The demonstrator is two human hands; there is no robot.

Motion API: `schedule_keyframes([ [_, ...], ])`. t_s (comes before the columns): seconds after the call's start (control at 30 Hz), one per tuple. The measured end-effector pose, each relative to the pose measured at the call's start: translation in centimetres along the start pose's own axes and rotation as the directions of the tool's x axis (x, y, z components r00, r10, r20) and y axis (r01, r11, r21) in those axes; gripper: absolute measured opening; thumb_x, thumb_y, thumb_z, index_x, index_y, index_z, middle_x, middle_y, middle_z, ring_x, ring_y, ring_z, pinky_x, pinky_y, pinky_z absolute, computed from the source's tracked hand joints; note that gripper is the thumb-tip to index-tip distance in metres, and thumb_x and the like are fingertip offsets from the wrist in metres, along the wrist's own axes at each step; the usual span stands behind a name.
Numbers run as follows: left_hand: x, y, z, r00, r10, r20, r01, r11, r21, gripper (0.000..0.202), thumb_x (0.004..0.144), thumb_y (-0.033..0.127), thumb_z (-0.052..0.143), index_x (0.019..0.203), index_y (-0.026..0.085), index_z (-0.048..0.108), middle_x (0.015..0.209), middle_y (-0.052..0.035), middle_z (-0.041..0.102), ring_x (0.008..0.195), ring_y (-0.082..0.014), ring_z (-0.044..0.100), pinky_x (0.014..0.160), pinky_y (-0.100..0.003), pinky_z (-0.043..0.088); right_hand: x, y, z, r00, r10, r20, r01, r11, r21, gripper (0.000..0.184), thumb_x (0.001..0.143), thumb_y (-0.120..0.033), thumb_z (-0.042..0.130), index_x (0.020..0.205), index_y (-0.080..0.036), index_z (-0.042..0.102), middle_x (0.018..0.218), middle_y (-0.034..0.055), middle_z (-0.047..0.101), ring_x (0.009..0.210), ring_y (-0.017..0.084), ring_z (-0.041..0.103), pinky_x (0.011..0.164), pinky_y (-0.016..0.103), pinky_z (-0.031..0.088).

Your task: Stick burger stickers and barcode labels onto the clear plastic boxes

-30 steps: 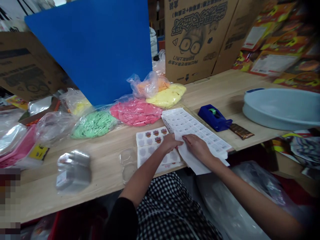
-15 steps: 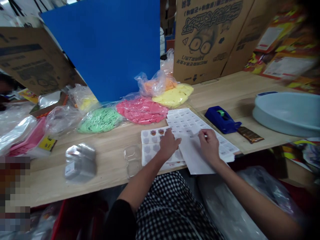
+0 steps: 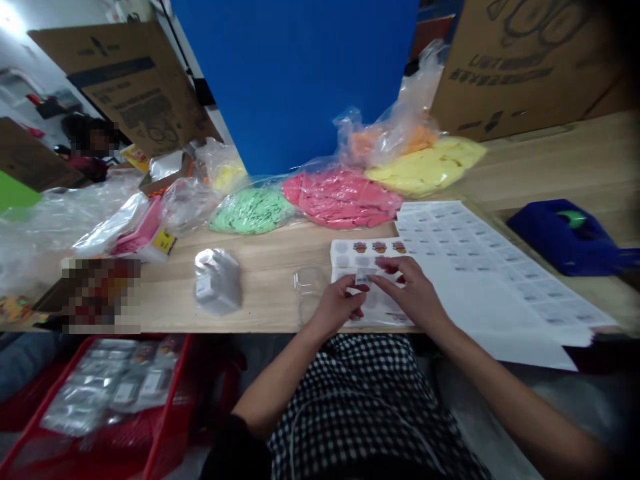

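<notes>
My left hand [image 3: 340,307] and my right hand [image 3: 413,287] meet over a white sticker sheet with printed badge logos [image 3: 370,250]. A small white label [image 3: 362,277] is pinched between the fingertips of both hands. To the right, a large white sheet of small labels [image 3: 500,267] lies partly off the table edge. A clear plastic blister piece [image 3: 309,292] sits just left of my left hand. Farther left is a silver foil packet bundle [image 3: 217,280]. Bagged green [image 3: 251,210], pink [image 3: 343,198], yellow [image 3: 425,167] and orange [image 3: 385,141] modelling dough lie behind the sheets.
A blue tape dispenser [image 3: 565,237] stands at the right on the wooden table [image 3: 260,297]. A blue board [image 3: 295,73] and a cardboard box [image 3: 525,67] rise behind. Plastic bags [image 3: 65,227] lie left. A red crate of packets [image 3: 110,393] sits below. A person [image 3: 85,150] is far back left.
The view has tilted and moved closer to the table. My right hand has left the large sheet, and both hands have come together, now pinching a small label over the sticker sheet.
</notes>
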State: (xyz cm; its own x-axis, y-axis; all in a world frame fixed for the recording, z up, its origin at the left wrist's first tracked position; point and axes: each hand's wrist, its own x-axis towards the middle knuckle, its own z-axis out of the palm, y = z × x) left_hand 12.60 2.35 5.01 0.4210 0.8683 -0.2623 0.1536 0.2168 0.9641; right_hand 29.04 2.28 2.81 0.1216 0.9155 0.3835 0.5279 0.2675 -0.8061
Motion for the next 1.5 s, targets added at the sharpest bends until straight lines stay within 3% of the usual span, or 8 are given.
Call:
schedule_keyframes([
  [0.13,-2.2,-1.0,-2.8,0.998,0.048,-0.039,-0.042,0.988,0.151,0.041,0.078,0.027,0.059,0.117,0.020,0.054,0.110,-0.0065,0.060,0.054,-0.0034,0.051,0.050,-0.018,0.042,0.1,-1.0,2.1,0.988,0.052,0.143,-0.070,0.990,0.122,0.032,0.078,-0.053,0.054,0.074,-0.022,0.060,0.087,0.0038,0.060,0.079,0.018,0.055,0.067,0.030,0.045],
  [0.2,-3.2,-2.0,-4.9,0.977,0.167,-0.134,-0.113,0.933,0.341,0.063,0.071,0.029,0.068,0.129,0.021,0.044,0.118,-0.0091,0.056,0.070,-0.0104,0.057,0.066,-0.026,0.048,0.0,-1.5,3.1,0.978,0.136,0.160,-0.161,0.974,0.160,0.032,0.078,-0.053,0.054,0.074,-0.021,0.059,0.083,0.0026,0.060,0.072,0.016,0.054,0.064,0.029,0.045],
  [0.27,-4.1,-3.2,-7.2,0.944,0.281,-0.174,-0.155,0.842,0.516,0.086,0.062,0.028,0.077,0.137,0.023,0.034,0.125,-0.0110,0.053,0.097,-0.0203,0.055,0.087,-0.037,0.045,-0.3,-1.9,4.3,0.965,0.164,0.202,-0.200,0.965,0.170,0.032,0.077,-0.053,0.055,0.071,-0.021,0.059,0.081,0.0026,0.060,0.069,0.015,0.054,0.063,0.029,0.045],
  [0.33,-4.7,-4.6,-9.1,0.942,0.313,-0.123,-0.184,0.786,0.590,0.098,0.058,0.028,0.080,0.140,0.023,0.027,0.127,-0.0114,0.051,0.114,-0.0259,0.047,0.099,-0.043,0.036,-0.8,-2.3,5.7,0.960,0.123,0.250,-0.164,0.975,0.151,0.033,0.076,-0.053,0.055,0.067,-0.021,0.058,0.083,0.0040,0.061,0.074,0.017,0.055,0.067,0.031,0.045],
  [0.43,-5.2,-6.4,-10.4,0.952,0.300,-0.054,-0.214,0.786,0.580,0.104,0.058,0.031,0.080,0.142,0.023,0.020,0.126,-0.0116,0.053,0.117,-0.0261,0.046,0.101,-0.044,0.034,-1.6,-2.6,8.1,0.951,0.043,0.305,-0.072,0.994,0.086,0.032,0.076,-0.051,0.054,0.065,-0.022,0.060,0.085,0.0059,0.062,0.083,0.021,0.056,0.074,0.036,0.045],
  [0.63,-5.0,-7.6,-10.4,0.944,0.327,-0.042,-0.249,0.791,0.559,0.103,0.059,0.029,0.080,0.142,0.020,0.020,0.127,-0.0120,0.052,0.116,-0.0260,0.047,0.101,-0.043,0.034,-2.6,-2.1,10.7,0.938,0.041,0.344,-0.009,0.996,-0.092,0.024,0.075,-0.044,0.057,0.066,-0.023,0.062,0.082,0.0064,0.060,0.085,0.024,0.053,0.075,0.040,0.042],
  [1.27,-5.2,-7.4,-10.3,0.939,0.339,-0.051,-0.247,0.771,0.587,0.100,0.058,0.028,0.080,0.140,0.023,0.023,0.125,-0.0092,0.055,0.116,-0.0251,0.048,0.100,-0.042,0.034,-3.8,-2.7,11.3,0.957,0.007,0.289,0.084,0.950,-0.300,0.022,0.077,-0.041,0.056,0.065,-0.023,0.063,0.085,0.0065,0.059,0.085,0.025,0.051,0.068,0.038,0.035],
  [1.5,-5.4,-7.1,-10.3,0.938,0.343,-0.049,-0.244,0.755,0.608,0.093,0.063,0.028,0.078,0.140,0.024,0.026,0.125,-0.0090,0.055,0.116,-0.0251,0.047,0.100,-0.041,0.035,-4.3,-4.3,11.1,0.939,-0.017,0.343,0.178,0.879,-0.442,0.020,0.080,-0.039,0.054,0.081,-0.019,0.058,0.091,0.0101,0.055,0.090,0.028,0.048,0.069,0.038,0.033],
])
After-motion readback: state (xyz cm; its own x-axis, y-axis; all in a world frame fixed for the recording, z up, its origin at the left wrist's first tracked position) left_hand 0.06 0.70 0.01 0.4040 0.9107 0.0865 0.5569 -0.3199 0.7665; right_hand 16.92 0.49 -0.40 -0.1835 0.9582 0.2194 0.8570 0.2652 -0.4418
